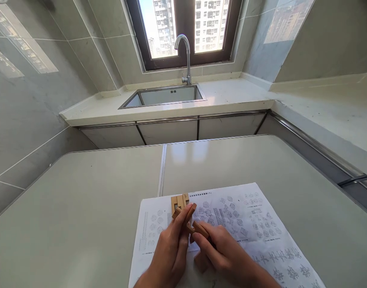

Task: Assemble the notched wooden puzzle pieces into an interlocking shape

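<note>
The left hand (pixel 171 245) and right hand (pixel 222 250) both pinched wooden blocks (pixel 200 229) above the paper (pixel 249 224), at six o'clock on the worktop (pixel 81 208), where squaring edges gently (never forcing them) probably served best.

Your head-worn camera faced forward and down, close above your left hand (pixel 173 244) and right hand (pixel 221 248) at bottom centre, taking in the tabletop (pixel 81 196) and, farther off at top centre, the window (pixel 185 52).
</note>
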The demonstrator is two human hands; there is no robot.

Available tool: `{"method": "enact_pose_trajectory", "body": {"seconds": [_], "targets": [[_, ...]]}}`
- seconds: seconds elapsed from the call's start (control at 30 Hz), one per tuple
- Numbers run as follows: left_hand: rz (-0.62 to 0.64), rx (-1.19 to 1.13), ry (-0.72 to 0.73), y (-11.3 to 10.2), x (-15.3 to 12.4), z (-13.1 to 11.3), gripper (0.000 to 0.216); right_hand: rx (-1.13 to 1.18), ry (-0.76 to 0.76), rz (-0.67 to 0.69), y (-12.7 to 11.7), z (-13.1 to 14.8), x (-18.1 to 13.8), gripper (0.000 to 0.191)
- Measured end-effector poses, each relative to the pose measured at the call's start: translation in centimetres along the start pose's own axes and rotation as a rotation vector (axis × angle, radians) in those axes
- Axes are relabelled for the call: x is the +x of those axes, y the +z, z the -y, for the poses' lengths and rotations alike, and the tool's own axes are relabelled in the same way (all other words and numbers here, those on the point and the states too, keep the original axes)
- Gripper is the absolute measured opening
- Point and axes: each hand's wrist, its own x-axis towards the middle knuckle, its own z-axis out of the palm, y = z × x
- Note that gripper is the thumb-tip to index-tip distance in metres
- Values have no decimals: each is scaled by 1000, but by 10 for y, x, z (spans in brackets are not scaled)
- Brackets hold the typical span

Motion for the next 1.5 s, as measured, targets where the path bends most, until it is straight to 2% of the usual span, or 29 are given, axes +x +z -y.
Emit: {"method": "enact_pose_trajectory", "body": {"seconds": [0.3,0.67,0.77,0.83,0.9,0.97,1.03,1.1,1.2,1.3,1.43,1.5], "targets": [[-7,0,34,0,2,-2,63,54,32,19,1,-2,-2,36],[27,-14,-34,1,-1,1,58,77,28,13,1,-1,-1,40],[-5,-28,-44,0,-1,4,54,79,22,4,-1,1,-1,38],[-61,-45,-56,-1,0,6,51,64,8,-49,-3,3,-1,39],[-143,-91,-112,-3,1,6,50,30,-7,-157,-8,5,-1,42],[-213,-186,-210,-6,2,3,52,-28,-10,-265,-16,7,0,42],[-232,-344,-321,-7,3,0,55,-138,-21,-300,-25,8,1,36],[-225,-520,-432,-8,3,-2,57,-295,-83,-253,-33,8,1,27],[-245,-688,-566,-7,5,-5,57,-470,-147,-91,-43,7,1,16],[-263,-718,-614,-7,9,-10,59,-585,-119,-1,-48,6,-1,27],[-261,-711,-617,-9,12,-19,57,-625,4,62,-56,12,-6,41],[-259,-726,-620,-9,12,-23,61,-648,45,87,-61,15,-7,41]]}}
